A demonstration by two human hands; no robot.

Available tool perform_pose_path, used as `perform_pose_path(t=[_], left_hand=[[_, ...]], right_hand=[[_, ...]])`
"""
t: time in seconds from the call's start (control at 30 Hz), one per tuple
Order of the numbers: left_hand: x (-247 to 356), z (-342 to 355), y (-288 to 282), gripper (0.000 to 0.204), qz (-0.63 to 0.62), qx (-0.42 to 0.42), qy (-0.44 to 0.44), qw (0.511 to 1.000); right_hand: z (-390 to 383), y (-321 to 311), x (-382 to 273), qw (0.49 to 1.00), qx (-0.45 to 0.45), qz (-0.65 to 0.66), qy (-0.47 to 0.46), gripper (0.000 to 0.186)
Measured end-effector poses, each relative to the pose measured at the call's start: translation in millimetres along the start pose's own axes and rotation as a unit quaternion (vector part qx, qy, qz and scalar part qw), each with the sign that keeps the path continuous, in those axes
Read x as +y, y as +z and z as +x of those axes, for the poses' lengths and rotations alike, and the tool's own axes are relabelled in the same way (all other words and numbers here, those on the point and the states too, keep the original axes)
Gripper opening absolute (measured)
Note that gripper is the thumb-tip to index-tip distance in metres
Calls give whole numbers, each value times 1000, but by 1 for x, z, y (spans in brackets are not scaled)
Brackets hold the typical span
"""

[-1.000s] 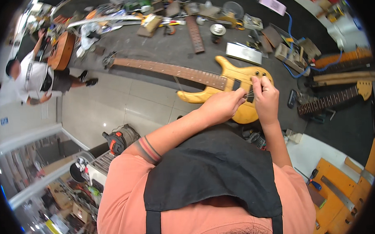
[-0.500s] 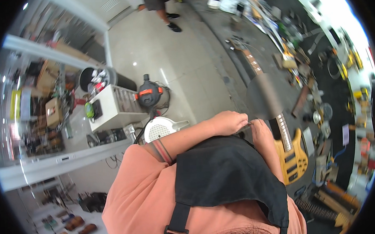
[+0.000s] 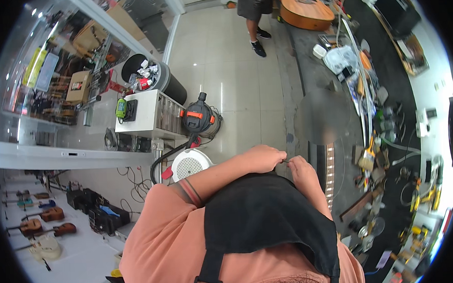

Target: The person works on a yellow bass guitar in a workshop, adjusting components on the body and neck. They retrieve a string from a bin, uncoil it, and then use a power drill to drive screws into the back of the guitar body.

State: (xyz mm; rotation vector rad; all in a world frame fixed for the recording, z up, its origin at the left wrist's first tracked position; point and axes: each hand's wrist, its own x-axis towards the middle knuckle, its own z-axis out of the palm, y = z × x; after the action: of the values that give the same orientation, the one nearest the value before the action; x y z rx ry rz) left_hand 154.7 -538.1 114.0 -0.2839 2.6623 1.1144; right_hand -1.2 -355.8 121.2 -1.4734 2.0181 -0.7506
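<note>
My left hand [image 3: 267, 158] and my right hand [image 3: 302, 171] are close together in front of the black apron [image 3: 260, 211]. Both have their fingers closed in a pinch. Between the fingertips shows a small, thin dark piece [image 3: 286, 160], too small to name. Just right of my right hand, a bass guitar neck [image 3: 330, 173] with pale inlays lies along the grey workbench [image 3: 347, 179]. Its body is hidden by my right arm, and a blurred round patch covers its upper part.
Tools, plastic bags [image 3: 340, 60] and a paintbrush [image 3: 367, 158] crowd the bench. An acoustic guitar [image 3: 306, 9] lies at its far end, near a standing person [image 3: 255, 19]. To the left are a white stool [image 3: 191, 164], a shop vacuum [image 3: 200, 115], a white cabinet [image 3: 144, 112] and a bin [image 3: 171, 88].
The view has swung, bringing the acoustic guitar into sight and taking the bass body out of it. My hands stay close together at the same small dark piece.
</note>
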Motion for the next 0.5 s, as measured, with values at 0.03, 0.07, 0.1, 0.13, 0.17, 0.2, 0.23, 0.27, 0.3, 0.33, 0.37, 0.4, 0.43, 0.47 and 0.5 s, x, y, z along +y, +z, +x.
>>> perform_pose_path(t=[0.03, 0.07, 0.1, 0.13, 0.17, 0.2, 0.23, 0.27, 0.3, 0.33, 0.37, 0.4, 0.43, 0.47, 0.5], left_hand=[[-3, 2, -11, 21, -8, 19, -12, 1000], [-5, 3, -24, 21, -16, 38, -24, 999], [-11, 4, -35, 21, -23, 57, -36, 997], [-20, 2, -43, 20, -37, 75, -47, 995], [-32, 2, -48, 20, -51, 93, -55, 993], [-44, 1, -55, 20, -64, 111, -63, 990], [-57, 2, -62, 21, -67, 126, -67, 987], [-72, 1, -69, 21, -71, 141, -71, 985], [-88, 2, -76, 22, -74, 155, -74, 982], [-105, 4, -80, 22, -85, 179, -75, 977], [-125, 5, -85, 23, -94, 203, -76, 972], [-147, 8, -90, 23, -102, 226, -77, 966], [-171, 11, -95, 23, -113, 236, -79, 962], [-193, 14, -104, 23, -125, 246, -77, 958], [-217, 17, -113, 23, -136, 256, -76, 954]], right_hand=[[17, -4, 1, 1000, -11, -1, -9, 18], [39, -10, 3, 999, -25, -1, -39, 18], [59, -13, 3, 998, -39, -3, -56, 17], [81, -16, 0, 996, -54, -7, -78, 17], [103, -19, -1, 993, -67, -13, -98, 17], [125, -19, -6, 991, -77, -27, -109, 17], [145, -17, -10, 988, -87, -44, -118, 17], [165, -13, -13, 985, -97, -61, -126, 17], [187, -8, -14, 982, -108, -75, -136, 17], [210, -3, -16, 978, -120, -91, -145, 16], [234, 4, -20, 974, -130, -105, -155, 16], [259, 9, -25, 969, -141, -123, -160, 16], [283, 16, -30, 968, -151, -114, -164, 17], [307, 22, -35, 967, -160, -107, -166, 18], [332, 28, -41, 966, -170, -100, -168, 19]])
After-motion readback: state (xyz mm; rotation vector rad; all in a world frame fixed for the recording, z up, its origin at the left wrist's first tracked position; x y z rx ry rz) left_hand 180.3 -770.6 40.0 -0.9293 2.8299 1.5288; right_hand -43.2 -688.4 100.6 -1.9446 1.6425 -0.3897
